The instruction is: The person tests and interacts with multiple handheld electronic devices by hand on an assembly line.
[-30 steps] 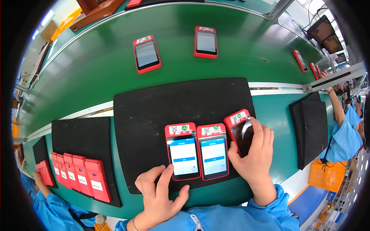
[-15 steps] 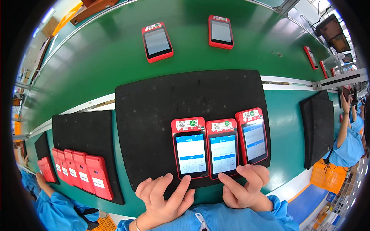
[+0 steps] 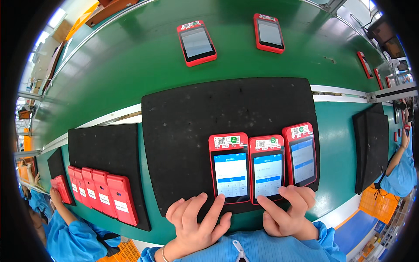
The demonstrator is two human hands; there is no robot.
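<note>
Three red handheld payment terminals lie side by side on a black foam mat [image 3: 196,113], screens up and lit. On the left terminal [image 3: 230,168], the index fingertip of my left hand [image 3: 194,225] rests at the lower screen; its other fingers are spread and hold nothing. My right hand [image 3: 288,216] has its index fingertip at the lower left corner of the middle terminal [image 3: 268,168]. Its other fingers are partly bent, near the lower edge of the right terminal [image 3: 301,155], and it grips nothing. All three screens show a blue bar and a keypad.
Two more red terminals, one to the left [image 3: 196,43] and one to the right [image 3: 269,32], lie on the green surface beyond. Several face-down red terminals [image 3: 122,201] sit on a left mat [image 3: 104,148]. Stacked black mats [image 3: 371,148] lie right. Co-workers' arms show at both sides.
The whole view has shifted, so the scene sits further right in the picture. My left index fingertip has moved slightly up on the left terminal's screen. The terminals keep their places on the mat.
</note>
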